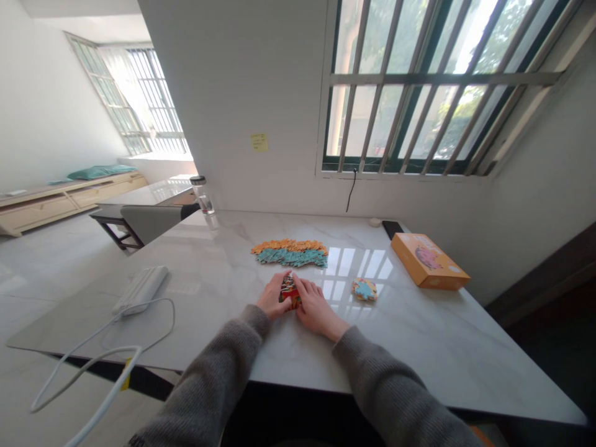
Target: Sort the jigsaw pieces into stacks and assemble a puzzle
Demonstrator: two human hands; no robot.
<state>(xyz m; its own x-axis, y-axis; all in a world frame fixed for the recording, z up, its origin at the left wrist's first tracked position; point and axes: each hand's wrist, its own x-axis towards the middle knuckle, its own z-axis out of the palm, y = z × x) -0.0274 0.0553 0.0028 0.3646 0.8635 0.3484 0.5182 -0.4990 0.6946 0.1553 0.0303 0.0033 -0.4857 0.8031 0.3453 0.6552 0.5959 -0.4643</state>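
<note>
Red pieces point(289, 290) rest at or just above the table point(209, 316), near its front edge, between the left hand point(273, 297) and the right hand point(317, 308). Both hands are partly closed on them: the left cups its side with the thumb at the near edge; the right lies flatter, knuckles up, fingers angled inward and forward. Both forearms converge from the front edge, wrists low. How many red pieces there are, and whether any interlock, cannot be told beneath the fingers. Beyond the fingertips, an orange row point(291, 244) and a teal row point(292, 257) of overlapping pieces lie touching, orange behind teal. Work appears partway along: these two colours are laid out, while the red pieces are not yet released and a small pile point(364, 289) of blue and yellow lies apart to the right. Farther right stands the box point(431, 261), near a phone point(392, 230); at left lies a power strip point(142, 288).
</note>
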